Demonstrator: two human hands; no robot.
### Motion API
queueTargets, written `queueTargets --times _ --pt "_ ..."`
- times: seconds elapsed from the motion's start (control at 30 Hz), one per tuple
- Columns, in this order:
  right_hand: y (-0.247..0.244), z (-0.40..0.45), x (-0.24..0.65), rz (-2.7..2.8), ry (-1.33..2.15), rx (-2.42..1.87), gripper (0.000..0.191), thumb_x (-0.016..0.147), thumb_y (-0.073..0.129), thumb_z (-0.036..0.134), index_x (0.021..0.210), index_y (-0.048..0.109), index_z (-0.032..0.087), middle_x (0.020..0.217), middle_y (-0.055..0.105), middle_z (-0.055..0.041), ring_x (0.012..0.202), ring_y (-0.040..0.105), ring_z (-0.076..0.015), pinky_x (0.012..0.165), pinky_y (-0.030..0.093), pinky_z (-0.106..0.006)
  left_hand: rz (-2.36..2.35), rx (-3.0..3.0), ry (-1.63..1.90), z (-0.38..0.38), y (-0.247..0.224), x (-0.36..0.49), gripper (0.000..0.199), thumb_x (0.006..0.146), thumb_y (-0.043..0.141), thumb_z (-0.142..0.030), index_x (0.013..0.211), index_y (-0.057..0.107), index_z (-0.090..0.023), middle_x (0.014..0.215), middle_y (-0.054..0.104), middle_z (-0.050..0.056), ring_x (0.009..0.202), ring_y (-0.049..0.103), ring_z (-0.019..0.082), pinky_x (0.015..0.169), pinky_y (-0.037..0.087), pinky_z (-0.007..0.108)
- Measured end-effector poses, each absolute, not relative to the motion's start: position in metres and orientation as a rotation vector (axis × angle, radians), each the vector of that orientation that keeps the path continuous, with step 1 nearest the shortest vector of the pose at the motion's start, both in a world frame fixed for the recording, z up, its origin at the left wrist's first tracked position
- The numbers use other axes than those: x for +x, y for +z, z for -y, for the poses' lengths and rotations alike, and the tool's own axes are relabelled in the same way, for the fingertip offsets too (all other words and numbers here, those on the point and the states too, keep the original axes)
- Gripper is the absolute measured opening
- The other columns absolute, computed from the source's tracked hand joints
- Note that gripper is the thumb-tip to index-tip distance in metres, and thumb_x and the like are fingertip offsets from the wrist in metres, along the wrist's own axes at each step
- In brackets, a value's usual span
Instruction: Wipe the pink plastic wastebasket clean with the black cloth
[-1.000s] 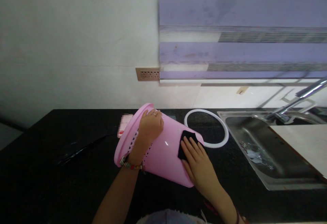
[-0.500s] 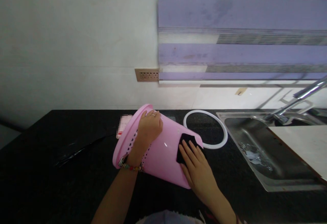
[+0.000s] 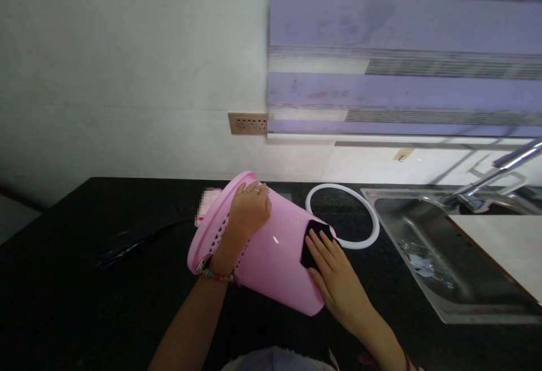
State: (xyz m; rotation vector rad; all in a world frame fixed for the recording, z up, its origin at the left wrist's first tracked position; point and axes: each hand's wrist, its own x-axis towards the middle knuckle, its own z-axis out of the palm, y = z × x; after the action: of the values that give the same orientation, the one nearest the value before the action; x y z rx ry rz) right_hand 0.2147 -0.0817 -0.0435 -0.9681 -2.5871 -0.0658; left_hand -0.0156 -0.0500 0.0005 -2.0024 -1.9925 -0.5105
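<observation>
A pink plastic bin (image 3: 275,247) lies on its side on the black counter, its rimmed, perforated end to the left and its narrower end to the right. My left hand (image 3: 249,210), with a ring and a beaded bracelet, is closed on the bin near the rim; its fingertips are curled out of sight. Near the narrow end, my right hand (image 3: 334,272) presses a black cloth (image 3: 310,253) flat against the bin, with its fingers stretched over the cloth.
Behind the bin a white ring (image 3: 375,221) lies on the counter (image 3: 55,235). A steel sink (image 3: 440,306) with a faucet and a white board (image 3: 503,241) is at the right. Black plastic (image 3: 135,247) lies at the left, and a pinkish blurred item (image 3: 206,204) sits behind the rim.
My right hand and the black cloth have slid slightly right along the bin, toward its narrow end. My left hand keeps its hold near the rim. The view has shifted a little.
</observation>
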Motion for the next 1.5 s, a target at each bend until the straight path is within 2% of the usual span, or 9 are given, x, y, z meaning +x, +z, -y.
queueTargets --times 0.17,0.33,0.53,0.73,0.9,1.07,1.27,1.4,1.5 --pt "-0.042 0.077 0.210 2.523 -0.056 -1.086 0.047 0.093 0.031 0.028 0.133 0.043 0.007 0.135 0.047 -0.0149 0.127 0.041 -0.0285 0.099 0.041 -0.049 2.010 -2.008 -0.470 0.048 0.003 -0.014 0.032 0.083 0.037 -0.016 0.103 0.062 -0.011 0.108 0.066 0.013 0.107 0.057 0.023 0.098 0.038 0.041" --pt "-0.040 0.086 0.204 2.603 -0.051 -0.940 0.047 0.091 0.037 0.028 0.135 0.042 0.013 0.138 0.044 -0.0108 0.130 0.036 -0.0283 0.100 0.041 -0.047 2.016 -2.004 -0.500 0.052 0.001 -0.015 0.032 0.083 0.037 -0.017 0.102 0.062 -0.012 0.112 0.065 0.011 0.109 0.056 0.022 0.098 0.038 0.040" --pt "-0.040 0.078 0.217 2.503 0.007 -1.108 0.048 0.093 0.032 0.029 0.133 0.044 0.005 0.134 0.048 -0.0154 0.125 0.043 -0.0279 0.099 0.042 -0.047 2.002 -1.996 -0.531 0.055 0.000 -0.014 0.033 0.083 0.037 -0.016 0.103 0.062 -0.013 0.113 0.065 0.011 0.110 0.055 0.022 0.098 0.037 0.042" --pt "-0.040 0.086 0.211 2.575 0.014 -0.945 0.047 0.091 0.037 0.028 0.135 0.043 0.012 0.138 0.044 -0.0104 0.129 0.038 -0.0274 0.100 0.042 -0.046 2.001 -1.976 -0.540 0.056 -0.001 -0.016 0.033 0.083 0.038 -0.017 0.104 0.062 -0.013 0.113 0.065 0.012 0.111 0.055 0.023 0.099 0.037 0.042" --pt "-0.043 0.080 0.213 2.494 -0.039 -1.075 0.048 0.092 0.034 0.029 0.132 0.044 0.006 0.133 0.049 -0.0156 0.126 0.042 -0.0292 0.099 0.043 -0.048 2.010 -1.985 -0.529 0.055 -0.001 -0.016 0.031 0.083 0.038 -0.016 0.102 0.062 -0.013 0.111 0.065 0.012 0.110 0.056 0.022 0.098 0.038 0.042" --pt "-0.044 0.090 0.211 2.580 -0.104 -0.928 0.046 0.091 0.036 0.026 0.134 0.043 0.009 0.136 0.046 -0.0118 0.129 0.038 -0.0282 0.098 0.044 -0.047 1.991 -1.973 -0.535 0.056 -0.002 -0.016 0.033 0.083 0.037 -0.016 0.104 0.062 -0.012 0.112 0.065 0.013 0.110 0.056 0.023 0.098 0.037 0.042" --pt "-0.044 0.082 0.212 2.510 -0.127 -1.020 0.048 0.092 0.034 0.030 0.131 0.045 0.005 0.133 0.049 -0.0162 0.125 0.043 -0.0294 0.097 0.044 -0.047 1.996 -1.968 -0.527 0.055 -0.001 -0.015 0.032 0.083 0.037 -0.016 0.102 0.063 -0.013 0.108 0.067 0.011 0.107 0.057 0.022 0.097 0.039 0.040" --pt "-0.044 0.084 0.213 2.602 -0.130 -0.881 0.048 0.091 0.037 0.030 0.134 0.043 0.009 0.136 0.047 -0.0132 0.129 0.038 -0.0276 0.098 0.044 -0.045 2.015 -1.962 -0.524 0.058 0.001 -0.013 0.032 0.083 0.037 -0.017 0.104 0.062 -0.012 0.110 0.066 0.011 0.109 0.056 0.022 0.097 0.038 0.040" --pt "-0.046 0.079 0.219 2.551 -0.105 -0.962 0.048 0.093 0.032 0.028 0.136 0.039 0.009 0.135 0.047 -0.0139 0.128 0.040 -0.0256 0.098 0.043 -0.046 2.051 -1.937 -0.502 0.059 0.002 -0.008 0.032 0.084 0.037 -0.016 0.104 0.062 -0.011 0.109 0.066 0.012 0.109 0.055 0.023 0.098 0.036 0.041"
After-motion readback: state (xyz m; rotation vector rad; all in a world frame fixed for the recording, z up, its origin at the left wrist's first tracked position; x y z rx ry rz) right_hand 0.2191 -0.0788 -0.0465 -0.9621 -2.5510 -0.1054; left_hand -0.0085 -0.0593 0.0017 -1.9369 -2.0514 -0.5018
